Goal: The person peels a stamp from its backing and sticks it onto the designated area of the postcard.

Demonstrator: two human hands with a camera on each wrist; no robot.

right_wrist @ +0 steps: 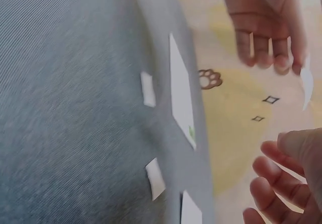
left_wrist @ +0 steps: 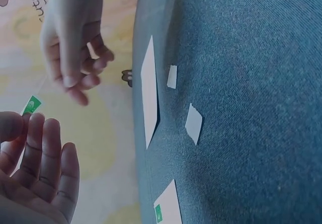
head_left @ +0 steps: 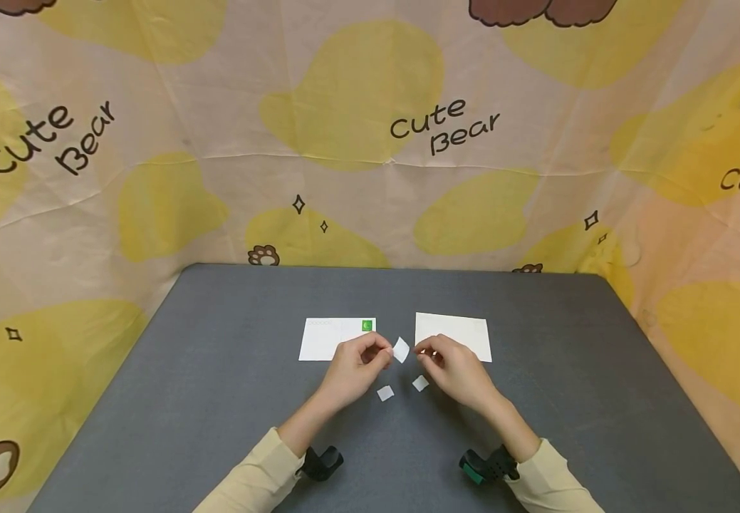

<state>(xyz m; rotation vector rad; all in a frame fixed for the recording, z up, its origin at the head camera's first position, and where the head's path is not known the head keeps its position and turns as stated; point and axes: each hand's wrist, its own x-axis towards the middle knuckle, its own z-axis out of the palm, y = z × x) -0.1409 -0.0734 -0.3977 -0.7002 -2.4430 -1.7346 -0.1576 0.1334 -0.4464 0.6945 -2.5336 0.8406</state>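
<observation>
Between thumb and fingertips, my left hand (head_left: 357, 365) pinches a small stamp (head_left: 401, 350). Its white back faces the head camera, while the left wrist view shows the stamp's green printed face (left_wrist: 32, 104). Just right of the stamp, my right hand (head_left: 458, 367) is held in the air with loosely bent fingers, and nothing shows in it. Behind the left hand lies a white card (head_left: 325, 338) with a green stamp (head_left: 367, 325) at its upper right corner. A plain white card (head_left: 466, 333) lies behind the right hand, partly covered by it.
Two small white paper pieces, a left one (head_left: 385, 393) and a right one (head_left: 420, 383), lie on the dark grey table (head_left: 228, 406) below the hands. A printed cloth (head_left: 350, 92) hangs behind the table's far edge.
</observation>
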